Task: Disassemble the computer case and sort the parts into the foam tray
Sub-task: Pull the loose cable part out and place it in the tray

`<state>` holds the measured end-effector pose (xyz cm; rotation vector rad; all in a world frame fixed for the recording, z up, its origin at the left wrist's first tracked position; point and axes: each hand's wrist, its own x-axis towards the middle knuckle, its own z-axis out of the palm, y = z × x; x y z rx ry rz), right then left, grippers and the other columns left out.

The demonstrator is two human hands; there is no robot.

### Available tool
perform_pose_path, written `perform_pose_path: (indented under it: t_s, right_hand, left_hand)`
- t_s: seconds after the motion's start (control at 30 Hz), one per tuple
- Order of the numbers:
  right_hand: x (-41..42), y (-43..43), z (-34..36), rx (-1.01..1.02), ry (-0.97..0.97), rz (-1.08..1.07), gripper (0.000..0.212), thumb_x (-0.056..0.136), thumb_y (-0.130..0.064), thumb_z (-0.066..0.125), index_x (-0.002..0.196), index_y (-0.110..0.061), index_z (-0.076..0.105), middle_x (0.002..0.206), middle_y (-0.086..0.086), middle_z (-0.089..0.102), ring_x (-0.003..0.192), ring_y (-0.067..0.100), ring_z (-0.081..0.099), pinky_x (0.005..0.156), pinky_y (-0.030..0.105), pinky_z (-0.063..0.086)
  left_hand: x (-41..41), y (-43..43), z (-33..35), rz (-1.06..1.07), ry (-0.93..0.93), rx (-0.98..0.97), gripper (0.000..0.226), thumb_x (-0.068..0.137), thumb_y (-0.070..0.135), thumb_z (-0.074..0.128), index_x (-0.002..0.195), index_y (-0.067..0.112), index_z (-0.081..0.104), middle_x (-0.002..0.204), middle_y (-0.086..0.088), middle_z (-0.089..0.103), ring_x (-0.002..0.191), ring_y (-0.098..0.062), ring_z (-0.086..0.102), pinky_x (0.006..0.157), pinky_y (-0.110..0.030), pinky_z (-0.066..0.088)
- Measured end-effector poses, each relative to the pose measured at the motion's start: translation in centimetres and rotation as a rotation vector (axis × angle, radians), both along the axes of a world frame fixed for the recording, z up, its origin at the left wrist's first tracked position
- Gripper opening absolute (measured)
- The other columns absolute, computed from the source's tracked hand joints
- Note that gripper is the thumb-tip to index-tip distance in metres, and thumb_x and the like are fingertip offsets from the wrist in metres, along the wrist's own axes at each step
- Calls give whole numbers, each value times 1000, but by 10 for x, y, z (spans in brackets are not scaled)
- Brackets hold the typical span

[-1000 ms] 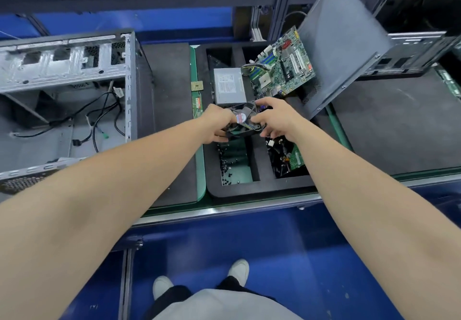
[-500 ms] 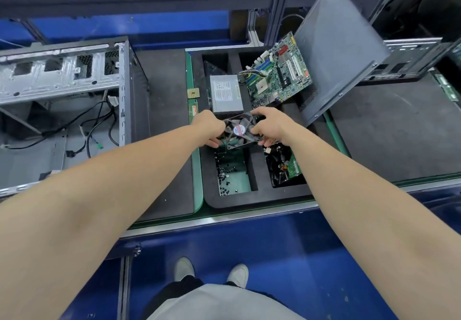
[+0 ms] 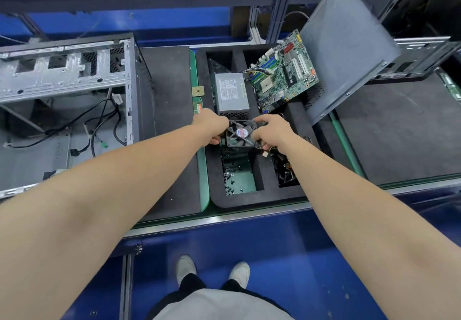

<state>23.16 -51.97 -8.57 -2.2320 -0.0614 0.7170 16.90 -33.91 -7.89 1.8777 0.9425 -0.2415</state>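
Gripping the cooling fan (image 3: 240, 134) at opposite edges, left hand (image 3: 212, 126) and right hand (image 3: 273, 134) hold it above the foam tray (image 3: 264, 196); fingers curled round its frame.

Two hands show, the left hand (image 3: 212, 126) and the right hand (image 3: 273, 132), and they grip one fan (image 3: 240, 134) between them. One foam tray (image 3: 259, 198) lies on the counter (image 3: 224, 218). In it are one power supply (image 3: 232, 93), one motherboard (image 3: 284, 70) and loose black screws (image 3: 230, 182) — too small and too many to count. There is one grey side panel (image 3: 349, 53). One open computer case (image 3: 64, 80) stands at the left, and part of a second case (image 3: 421, 55) shows at the far right. Also counted: one small square chip (image 3: 197, 92), two white shoes (image 3: 185, 268).
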Motion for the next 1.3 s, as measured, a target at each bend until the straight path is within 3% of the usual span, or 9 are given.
perform_pose_path:
  t_s: [0.13,0.3,0.43,0.7,0.9,1.0,1.07,1.23,1.3]
  right_hand:
    - [12,-9,10,34,-103,-68,47,91,-7,68,133,-29,68,115,6,67,58,22,56,45,27,50]
    - [43,2,35,230,-187,-218,42,85,-9,66,123,-26,71,107,9,72,64,19,53,61,33,50]
    - [70,37,51,487,-101,-305,27,83,-1,64,97,-23,71,84,9,74,56,18,49,49,30,42]
    - [144,116,52,580,-147,-402,35,86,0,78,120,-7,72,91,9,72,61,14,58,53,23,48]
    - [195,155,46,341,-233,-312,39,90,-21,84,127,-20,73,110,-4,65,73,13,63,55,27,58]
    - [209,168,35,220,-288,-235,40,92,-21,81,131,-21,72,127,-2,61,85,20,71,52,27,60]
    - [215,175,26,150,-304,-179,39,90,-22,83,128,-19,74,130,2,66,95,26,74,64,35,65]
    - [213,183,3,-28,-270,12,48,87,-25,88,131,-21,70,133,13,63,116,33,66,93,48,61]
    - [209,184,-4,-110,-255,108,55,89,-31,85,140,-21,65,138,14,61,121,34,62,99,48,58]
  left_hand:
    - [13,-14,22,-72,-158,90,20,80,25,61,88,8,66,82,-9,73,59,-25,75,55,-38,64]
    - [43,-12,52,18,-348,145,23,87,10,55,65,16,58,79,-8,66,76,-34,76,65,-38,64]
    - [72,24,54,52,-370,156,25,91,7,60,101,20,79,109,0,74,98,-19,71,87,-30,61]
    - [138,92,46,39,-410,15,43,93,4,56,123,33,65,116,6,68,102,-16,65,64,-19,47]
    - [193,123,18,-130,-316,-146,59,93,-11,39,141,20,54,135,-12,60,104,-31,57,83,-37,45]
    - [207,123,6,-170,-241,-285,60,98,-11,35,145,23,50,113,-12,64,81,-24,58,79,-37,48]
    - [213,121,2,-189,-196,-353,57,102,-6,33,146,26,50,101,-9,64,78,-20,60,87,-38,52]
    - [221,117,-5,3,-114,-529,42,109,10,40,150,5,44,137,-16,57,116,-40,64,97,-47,57]
    - [220,121,-10,-13,-52,-439,36,106,9,46,141,2,52,132,-19,64,110,-34,69,93,-43,60]
